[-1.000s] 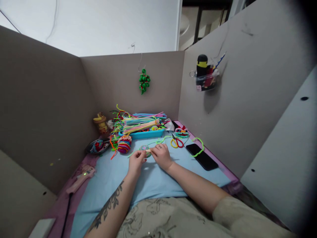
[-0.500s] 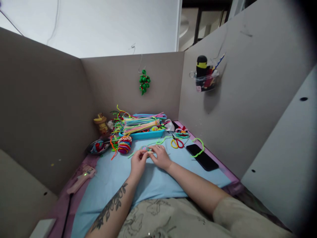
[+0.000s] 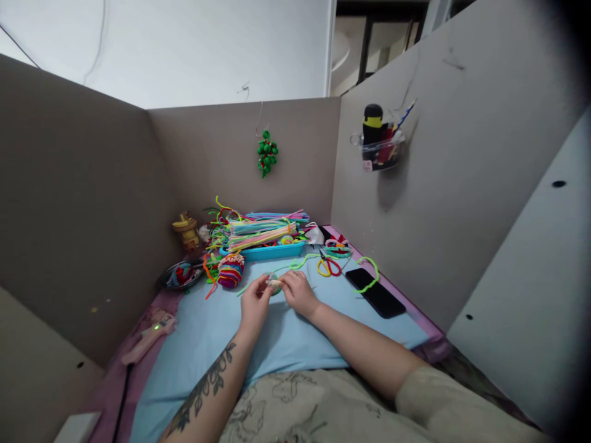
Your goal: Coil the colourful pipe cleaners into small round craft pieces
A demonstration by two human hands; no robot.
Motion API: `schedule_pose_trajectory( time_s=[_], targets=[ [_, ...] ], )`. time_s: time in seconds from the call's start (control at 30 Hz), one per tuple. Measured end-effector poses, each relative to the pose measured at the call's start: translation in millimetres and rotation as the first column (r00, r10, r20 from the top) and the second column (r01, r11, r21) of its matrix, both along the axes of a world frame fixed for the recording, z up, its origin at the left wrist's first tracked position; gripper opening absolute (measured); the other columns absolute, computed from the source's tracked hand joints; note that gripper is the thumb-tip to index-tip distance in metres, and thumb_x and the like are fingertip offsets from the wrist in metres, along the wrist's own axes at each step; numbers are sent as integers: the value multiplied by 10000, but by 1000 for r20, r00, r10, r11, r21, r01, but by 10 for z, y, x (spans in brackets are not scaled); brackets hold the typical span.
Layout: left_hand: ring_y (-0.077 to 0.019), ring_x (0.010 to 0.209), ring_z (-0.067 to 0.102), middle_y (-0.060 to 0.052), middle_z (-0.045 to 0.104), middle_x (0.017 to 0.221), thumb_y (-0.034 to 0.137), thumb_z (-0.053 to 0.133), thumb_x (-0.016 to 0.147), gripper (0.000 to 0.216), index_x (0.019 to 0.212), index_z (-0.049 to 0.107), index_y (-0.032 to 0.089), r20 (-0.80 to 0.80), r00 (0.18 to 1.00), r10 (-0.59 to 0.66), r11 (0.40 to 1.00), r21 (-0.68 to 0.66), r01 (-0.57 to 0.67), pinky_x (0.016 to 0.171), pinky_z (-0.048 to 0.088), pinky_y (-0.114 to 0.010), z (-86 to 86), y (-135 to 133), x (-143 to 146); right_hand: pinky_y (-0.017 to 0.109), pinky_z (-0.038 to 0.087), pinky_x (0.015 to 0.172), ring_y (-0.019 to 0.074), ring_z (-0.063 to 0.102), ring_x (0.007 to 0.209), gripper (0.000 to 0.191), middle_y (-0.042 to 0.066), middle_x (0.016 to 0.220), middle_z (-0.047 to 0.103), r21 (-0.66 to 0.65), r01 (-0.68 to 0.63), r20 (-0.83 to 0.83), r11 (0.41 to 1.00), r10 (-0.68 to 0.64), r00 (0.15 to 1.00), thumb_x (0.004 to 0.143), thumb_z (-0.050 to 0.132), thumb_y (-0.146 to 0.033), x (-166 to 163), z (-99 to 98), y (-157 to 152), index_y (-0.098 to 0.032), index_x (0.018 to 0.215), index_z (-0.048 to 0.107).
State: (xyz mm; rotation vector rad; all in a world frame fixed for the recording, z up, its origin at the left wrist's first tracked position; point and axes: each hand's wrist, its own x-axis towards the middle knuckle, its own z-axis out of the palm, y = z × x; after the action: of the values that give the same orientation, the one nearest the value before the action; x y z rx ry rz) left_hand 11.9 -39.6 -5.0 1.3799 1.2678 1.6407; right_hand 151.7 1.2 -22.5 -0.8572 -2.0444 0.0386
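My left hand [image 3: 255, 303] and my right hand [image 3: 298, 291] meet over the light blue mat [image 3: 203, 344], fingertips pinched together on a small coiled pipe-cleaner disc [image 3: 272, 282], green and pink. A light green pipe-cleaner tail [image 3: 300, 262] runs from the disc towards the back right. Both hands rest low on the mat, and most of the disc is hidden by the fingers.
A turquoise tray [image 3: 272, 250] heaped with coloured pipe cleaners stands behind. Around it lie a striped woven ball [image 3: 230, 271], a dark bowl [image 3: 179, 274], yellow-red scissors [image 3: 329, 266], a black phone [image 3: 375, 291] and a pink glue gun [image 3: 148, 329]. Grey partition walls enclose the desk.
The hands stay joined on the disc, with the fingers shifting slightly as they work it. The view has drifted a little to the right.
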Motion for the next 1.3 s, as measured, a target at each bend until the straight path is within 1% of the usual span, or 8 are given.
schedule_pose_trajectory(
  time_s=[0.2, 0.5, 0.63, 0.77, 0.93, 1.07, 1.17, 1.3],
  targets=[
    [-147, 611, 580, -36, 666, 683, 280, 657, 652, 179, 751, 684, 134, -32, 999, 28, 1000, -6, -28, 594, 453, -242, 9, 3, -7, 310, 333, 767, 179, 517, 812, 156, 43, 823, 600, -14, 26, -29, 1000, -26, 999, 871, 427, -170, -4, -22, 18, -178, 849, 581],
    [-104, 538, 505, 16, 587, 563, 291, 663, 623, 203, 719, 669, 112, 94, 995, -31, 995, -94, 40, 552, 391, -216, -63, 64, -13, 298, 334, 759, 185, 524, 846, 112, 45, 837, 607, -37, 146, -32, 989, -147, 989, 861, 483, -212, -17, -14, 8, -183, 840, 589],
    [-88, 514, 482, 16, 582, 552, 287, 678, 607, 212, 722, 666, 108, 145, 989, -39, 991, -124, 58, 520, 371, -205, -80, 72, -16, 299, 333, 767, 183, 525, 841, 81, 36, 828, 606, -36, 145, -35, 989, -146, 989, 847, 508, -205, -19, -12, 1, -189, 833, 586],
    [-89, 501, 481, -1, 595, 560, 340, 713, 593, 299, 775, 686, 104, 162, 984, -71, 986, -140, 94, 496, 368, -208, -76, 66, -26, 296, 334, 752, 178, 525, 817, 62, 29, 804, 603, -34, 142, -32, 989, -143, 989, 837, 527, -205, -24, -13, -4, -185, 808, 578],
    [-98, 496, 483, -18, 577, 532, 434, 697, 611, 353, 693, 689, 90, 125, 991, -38, 987, -148, 56, 479, 380, -214, -53, 52, -35, 308, 328, 746, 185, 519, 810, 39, 35, 802, 594, 0, 146, 13, 989, -146, 989, 829, 538, -191, -34, -15, -19, -182, 804, 566],
    [-99, 483, 490, -8, 562, 501, 409, 701, 604, 329, 666, 688, 87, 121, 993, -13, 988, -149, 31, 473, 381, -209, -51, 58, -37, 322, 332, 749, 195, 512, 816, 31, 40, 804, 588, 15, 148, 21, 989, -148, 989, 820, 541, -177, -40, -36, -11, -188, 798, 561],
    [-108, 509, 529, -18, 612, 550, 362, 696, 611, 308, 750, 699, 87, 142, 990, -16, 989, -142, 36, 503, 409, -212, -67, 73, -39, 331, 353, 756, 202, 508, 830, 23, 43, 813, 580, -5, 130, -14, 992, -130, 991, 803, 548, -167, -45, -61, 13, -187, 813, 555],
    [-155, 620, 613, -59, 690, 688, 328, 687, 618, 298, 808, 703, 99, 104, 995, 7, 994, -113, 5, 616, 477, -257, -91, 91, -54, 336, 401, 779, 213, 504, 897, 187, 70, 923, 569, -44, 18, -100, 999, -22, 995, 772, 572, -181, -46, -85, 45, -178, 956, 537]
  ],
)
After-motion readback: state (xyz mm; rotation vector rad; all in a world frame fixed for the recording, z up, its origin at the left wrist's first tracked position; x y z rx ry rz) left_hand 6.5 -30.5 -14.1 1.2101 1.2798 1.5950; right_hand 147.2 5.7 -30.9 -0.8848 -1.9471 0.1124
